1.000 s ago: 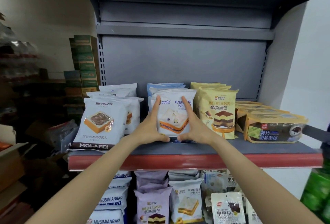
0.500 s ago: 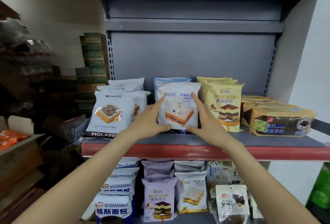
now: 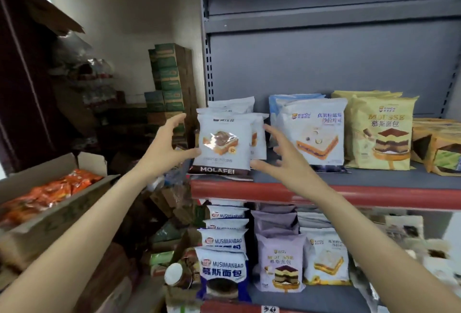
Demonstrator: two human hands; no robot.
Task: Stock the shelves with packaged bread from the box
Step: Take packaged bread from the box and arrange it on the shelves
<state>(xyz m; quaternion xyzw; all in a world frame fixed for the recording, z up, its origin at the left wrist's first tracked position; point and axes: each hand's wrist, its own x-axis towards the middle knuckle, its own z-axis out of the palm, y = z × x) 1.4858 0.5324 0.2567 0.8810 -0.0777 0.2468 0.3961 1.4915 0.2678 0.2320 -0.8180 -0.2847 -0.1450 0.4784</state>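
A white MOLAFEI bread pack [image 3: 223, 145] stands upright at the left end of the grey shelf [image 3: 374, 175], in front of several like it. My left hand [image 3: 169, 145] is at its left edge with fingers spread and the thumb touching the pack. My right hand [image 3: 279, 158] is at its right side, fingers spread, thumb by the lower right corner. Neither hand is wrapped around it. To the right stand the white-blue XianDu toast pack [image 3: 311, 135] and a yellow Mousse pack [image 3: 381, 135]. An open cardboard box [image 3: 62, 210] with orange packets sits low on the left.
Orange-brown packs [image 3: 439, 148] lie at the shelf's right end. The lower shelf holds MUSIMIANBAO packs [image 3: 222, 270], a purple Mousse pack [image 3: 282, 263] and toast packs [image 3: 326, 258]. Green cartons [image 3: 167, 76] are stacked left of the shelf upright. A jar [image 3: 177, 275] stands below.
Both hands left the XianDu toast pack, which stays upright, and moved left to flank the MOLAFEI pack. The view swung left, showing more of the box.
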